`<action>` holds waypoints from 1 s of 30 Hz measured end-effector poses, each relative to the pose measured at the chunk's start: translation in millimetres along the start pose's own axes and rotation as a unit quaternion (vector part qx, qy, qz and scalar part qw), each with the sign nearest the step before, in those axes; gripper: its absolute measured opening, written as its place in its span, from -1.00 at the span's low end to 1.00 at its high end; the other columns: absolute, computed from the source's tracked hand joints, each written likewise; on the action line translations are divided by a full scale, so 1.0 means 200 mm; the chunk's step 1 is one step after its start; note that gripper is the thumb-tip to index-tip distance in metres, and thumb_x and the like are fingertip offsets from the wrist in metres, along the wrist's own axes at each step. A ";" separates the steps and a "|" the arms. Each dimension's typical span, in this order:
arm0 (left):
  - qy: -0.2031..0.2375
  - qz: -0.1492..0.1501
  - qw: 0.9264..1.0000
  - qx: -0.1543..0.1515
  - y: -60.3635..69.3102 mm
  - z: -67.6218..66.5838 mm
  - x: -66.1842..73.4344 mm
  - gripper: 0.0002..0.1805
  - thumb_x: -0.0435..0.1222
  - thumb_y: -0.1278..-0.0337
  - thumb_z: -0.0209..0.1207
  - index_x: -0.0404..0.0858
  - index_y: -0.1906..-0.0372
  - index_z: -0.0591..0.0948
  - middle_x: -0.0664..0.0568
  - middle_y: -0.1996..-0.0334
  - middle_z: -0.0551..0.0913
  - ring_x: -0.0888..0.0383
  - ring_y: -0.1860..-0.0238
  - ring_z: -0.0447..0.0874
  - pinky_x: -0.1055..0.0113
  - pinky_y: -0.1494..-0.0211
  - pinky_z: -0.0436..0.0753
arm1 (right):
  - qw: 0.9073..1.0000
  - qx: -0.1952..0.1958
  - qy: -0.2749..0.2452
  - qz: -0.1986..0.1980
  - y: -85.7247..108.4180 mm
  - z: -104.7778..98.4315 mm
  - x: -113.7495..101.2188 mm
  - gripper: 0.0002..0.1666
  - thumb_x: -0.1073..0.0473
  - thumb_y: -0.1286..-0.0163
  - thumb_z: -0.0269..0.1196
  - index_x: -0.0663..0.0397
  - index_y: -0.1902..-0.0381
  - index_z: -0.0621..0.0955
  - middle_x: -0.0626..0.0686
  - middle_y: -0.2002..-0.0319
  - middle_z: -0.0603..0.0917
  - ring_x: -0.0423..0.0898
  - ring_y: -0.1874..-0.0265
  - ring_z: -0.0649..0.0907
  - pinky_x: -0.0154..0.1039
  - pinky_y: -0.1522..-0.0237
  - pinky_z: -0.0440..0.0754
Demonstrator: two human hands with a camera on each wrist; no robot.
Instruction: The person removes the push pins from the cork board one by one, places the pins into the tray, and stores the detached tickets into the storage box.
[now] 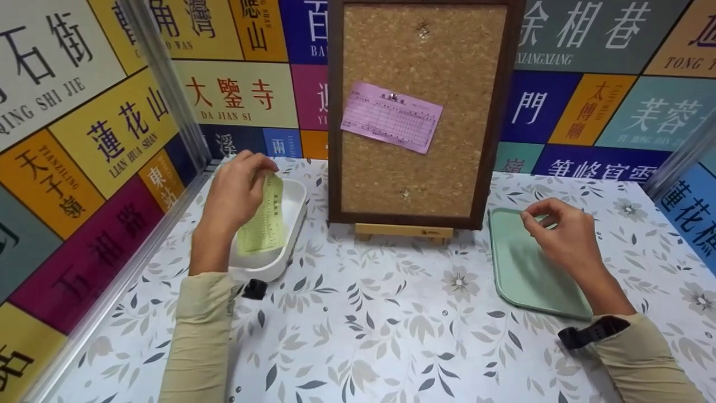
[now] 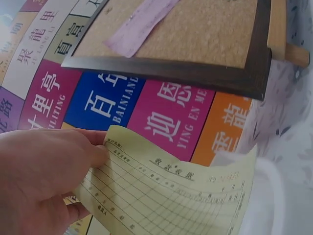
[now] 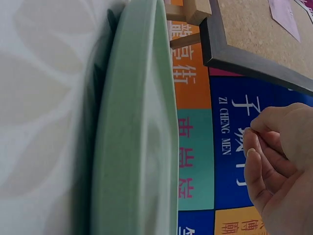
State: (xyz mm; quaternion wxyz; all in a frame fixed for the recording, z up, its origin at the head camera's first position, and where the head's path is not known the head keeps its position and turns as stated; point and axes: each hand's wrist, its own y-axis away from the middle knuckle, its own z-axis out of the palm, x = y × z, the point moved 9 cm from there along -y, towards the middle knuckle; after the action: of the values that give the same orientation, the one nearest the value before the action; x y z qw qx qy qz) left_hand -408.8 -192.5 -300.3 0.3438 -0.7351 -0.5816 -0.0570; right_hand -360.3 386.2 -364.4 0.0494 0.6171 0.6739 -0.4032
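My left hand (image 1: pixel 232 193) pinches a yellow-green printed slip (image 1: pixel 267 218) by one end, over a white tray (image 1: pixel 296 210). In the left wrist view the slip (image 2: pixel 171 191) hangs curved from the thumb and fingers of that hand (image 2: pixel 49 178). Over the green tray (image 1: pixel 503 268) is my right hand (image 1: pixel 568 240), its fingers curled and its thumb tip against the index finger. The right wrist view shows this hand (image 3: pixel 283 156) beside the tray's edge (image 3: pixel 122 127); nothing can be made out between the fingertips. A pink slip (image 1: pixel 391 117) is pinned, tilted, on the cork board (image 1: pixel 419 179).
The dark-framed board stands on a small wooden easel (image 1: pixel 403 230) at the back middle. Two clear pins (image 1: pixel 423 32) (image 1: pixel 404 193) sit in the cork, one high and one low. Patterned cloth (image 1: pixel 369 336) covers the table, and sign-printed walls (image 1: pixel 240 92) close the back and sides.
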 end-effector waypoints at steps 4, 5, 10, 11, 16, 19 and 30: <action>-0.015 -0.005 1.000 -0.004 0.00 0.01 -0.06 -0.75 -0.39 -0.62 0.08 -0.19 -0.06 0.76 -0.11 -0.07 0.71 -0.14 -0.15 0.65 -0.11 -0.35 0.60 | 1.000 -0.010 -0.015 0.003 0.00 0.01 0.04 -0.76 0.06 -0.53 0.39 0.12 0.07 0.73 0.17 0.20 0.84 -0.46 0.49 0.65 -0.56 0.42 0.53; -0.017 -0.002 1.000 -0.009 0.00 0.02 -0.07 -0.74 -0.41 -0.61 0.07 -0.21 -0.06 0.76 -0.13 -0.08 0.72 -0.16 -0.17 0.66 -0.13 -0.36 0.60 | 1.000 -0.016 -0.016 0.007 0.00 0.01 0.05 -0.76 0.05 -0.54 0.38 0.12 0.06 0.72 0.17 0.21 0.84 -0.44 0.49 0.66 -0.55 0.42 0.53; -0.017 0.004 0.998 -0.060 0.01 0.11 -0.10 -0.68 -0.47 -0.57 0.01 -0.28 -0.09 0.76 -0.22 -0.08 0.72 -0.19 -0.16 0.67 -0.15 -0.36 0.61 | 0.997 -0.074 0.001 0.027 0.01 0.06 0.13 -0.74 0.02 -0.57 0.33 0.11 0.05 0.73 0.15 0.22 0.86 -0.38 0.45 0.69 -0.53 0.36 0.52; -0.016 0.004 0.997 -0.072 0.01 0.12 -0.11 -0.67 -0.48 -0.57 0.00 -0.29 -0.10 0.75 -0.23 -0.07 0.72 -0.20 -0.13 0.67 -0.15 -0.34 0.61 | 0.995 -0.090 0.004 0.030 0.01 0.08 0.14 -0.75 0.03 -0.58 0.32 0.11 0.05 0.73 0.15 0.22 0.87 -0.38 0.44 0.70 -0.53 0.35 0.53; -0.010 -0.006 0.993 -0.117 0.02 0.19 -0.14 -0.63 -0.48 -0.56 -0.05 -0.31 -0.15 0.73 -0.26 -0.12 0.71 -0.19 -0.15 0.64 -0.13 -0.38 0.60 | 0.986 -0.161 0.014 0.036 0.03 0.15 0.21 -0.79 0.12 -0.57 0.34 0.18 0.09 0.74 0.18 0.23 0.85 -0.37 0.41 0.69 -0.49 0.36 0.55; -0.010 -0.012 0.989 -0.145 0.03 0.23 -0.16 -0.60 -0.51 -0.50 -0.06 -0.33 -0.19 0.71 -0.27 -0.18 0.72 -0.18 -0.17 0.64 -0.13 -0.38 0.60 | 0.979 -0.197 0.015 0.041 0.04 0.19 0.23 -0.80 0.14 -0.56 0.36 0.21 0.10 0.75 0.18 0.24 0.83 -0.33 0.40 0.68 -0.46 0.34 0.57; -0.010 -0.031 0.981 -0.191 0.05 0.29 -0.17 -0.58 -0.46 -0.34 0.13 -0.31 -0.25 0.70 -0.25 -0.28 0.70 -0.19 -0.34 0.59 -0.18 -0.54 0.48 | 0.965 -0.255 0.047 0.044 0.06 0.22 0.27 -0.82 0.16 -0.53 0.37 0.16 0.10 0.81 0.08 0.24 0.83 -0.31 0.35 0.64 -0.42 0.26 0.55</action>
State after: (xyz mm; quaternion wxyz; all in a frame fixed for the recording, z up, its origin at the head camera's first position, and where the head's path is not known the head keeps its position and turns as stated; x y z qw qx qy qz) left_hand -428.7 -187.6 -364.1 0.1889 -0.7694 -0.5860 -0.1701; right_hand -381.8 401.4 -430.1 0.1914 0.6313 0.7282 -0.1858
